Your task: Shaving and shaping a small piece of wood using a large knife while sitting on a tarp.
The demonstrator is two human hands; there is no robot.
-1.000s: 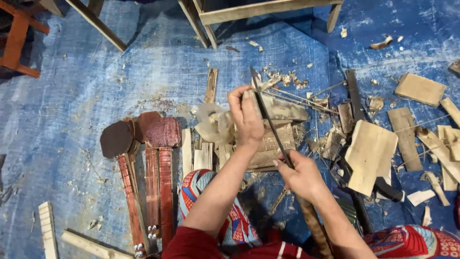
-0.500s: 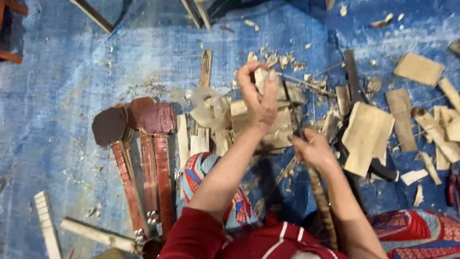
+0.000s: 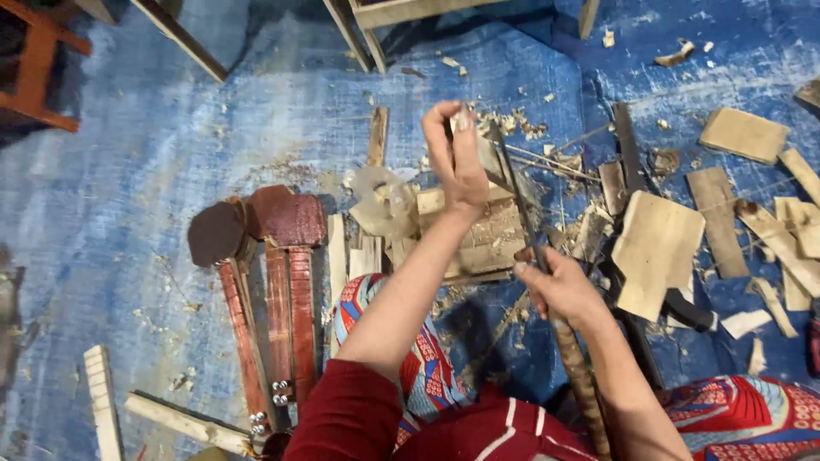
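Left hand point(image 3: 457, 154) fingers pinch a wood chip; the blade point(image 3: 512, 192), gripped by right hand point(image 3: 555, 286), slants just right of them.

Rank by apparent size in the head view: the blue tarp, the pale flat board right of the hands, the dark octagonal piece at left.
1. Blue tarp, by far the largest.
2. Pale flat board.
3. Dark octagonal piece, somewhat smaller than the board.

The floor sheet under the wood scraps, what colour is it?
Blue floor sheet, scuffed whitish; head view.
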